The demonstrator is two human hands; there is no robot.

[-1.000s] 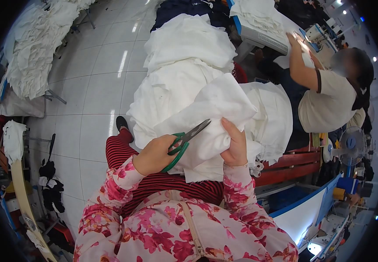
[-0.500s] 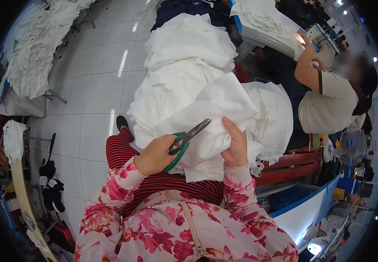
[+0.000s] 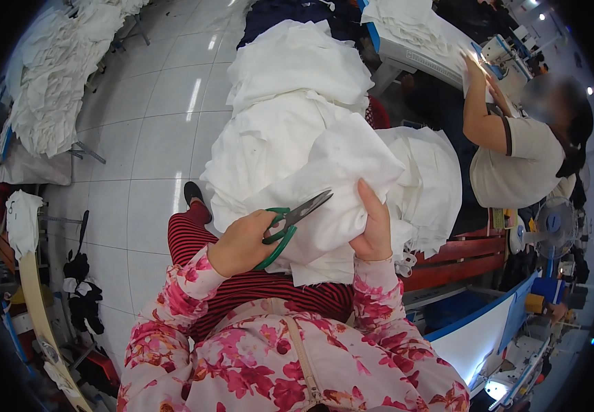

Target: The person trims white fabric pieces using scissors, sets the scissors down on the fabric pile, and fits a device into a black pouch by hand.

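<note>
Scissors (image 3: 284, 237) with green handles are in my left hand (image 3: 243, 244), its fingers wrapped round the handles. The dark blades point up and right over a white cloth (image 3: 345, 154). My right hand (image 3: 374, 223) grips a fold of that cloth, thumb on top and the fingers partly hidden by it. The cloth lies over my lap and against a large heap of white fabric (image 3: 266, 137). Another white pile (image 3: 427, 178) is just right of my right hand.
A co-worker (image 3: 520, 158) sits at a sewing machine (image 3: 503, 55) on the upper right. A red bench (image 3: 455, 264) and a fan (image 3: 551, 223) stand at the right. More white fabric (image 3: 53, 89) is stacked at the upper left, beside the tiled floor (image 3: 163, 144).
My hands and the scissors have barely moved; my right hand has shifted very slightly on the cloth. The co-worker's arms have moved at the machine.
</note>
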